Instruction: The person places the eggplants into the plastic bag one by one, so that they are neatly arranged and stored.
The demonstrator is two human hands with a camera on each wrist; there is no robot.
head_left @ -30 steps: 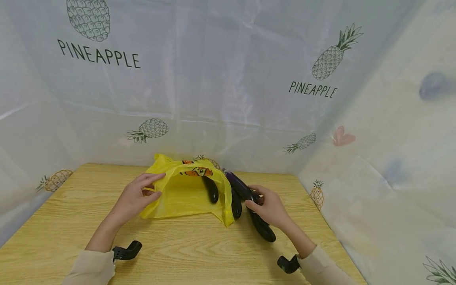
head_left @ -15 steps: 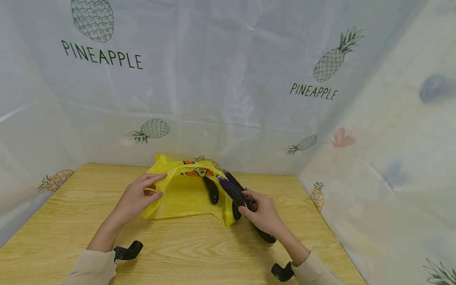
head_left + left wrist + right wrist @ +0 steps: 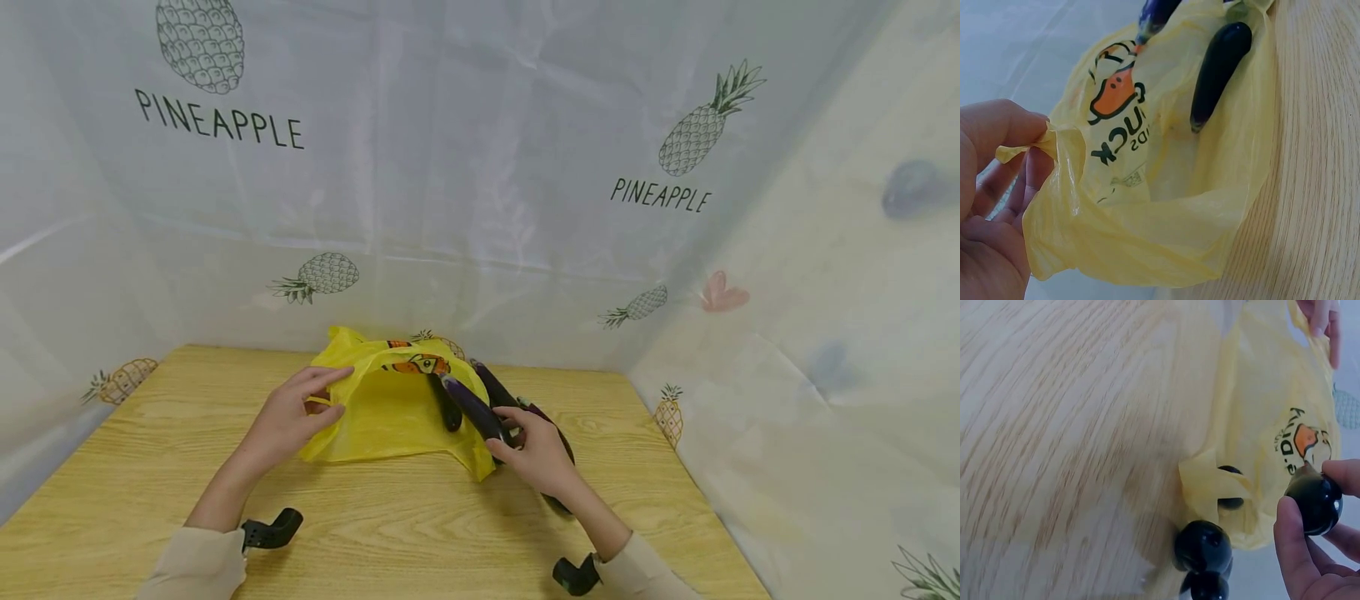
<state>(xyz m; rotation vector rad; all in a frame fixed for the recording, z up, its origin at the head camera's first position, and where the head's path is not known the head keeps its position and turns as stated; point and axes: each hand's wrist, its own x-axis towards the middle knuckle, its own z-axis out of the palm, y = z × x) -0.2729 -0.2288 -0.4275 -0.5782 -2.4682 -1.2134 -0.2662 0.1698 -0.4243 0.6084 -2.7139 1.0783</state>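
Observation:
A yellow plastic bag with a duck print lies on its side, its mouth toward me. My left hand holds its left edge, the handle strip caught at the fingers. Inside lies one eggplant, dark and shiny. My right hand pinches another eggplant near its rounded end, thumb and fingers on opposite sides in the right wrist view. The purple tip of this eggplant points at the bag's mouth and overlaps the duck print in the head view.
More eggplants lie right of the bag, partly behind my right hand; two rounded ends show in the right wrist view. The wooden table ends at a pineapple-print curtain behind and at the sides.
My right hand has taken an eggplant from the pile and carried it left to the bag's mouth. My left hand stays at the bag's edge.

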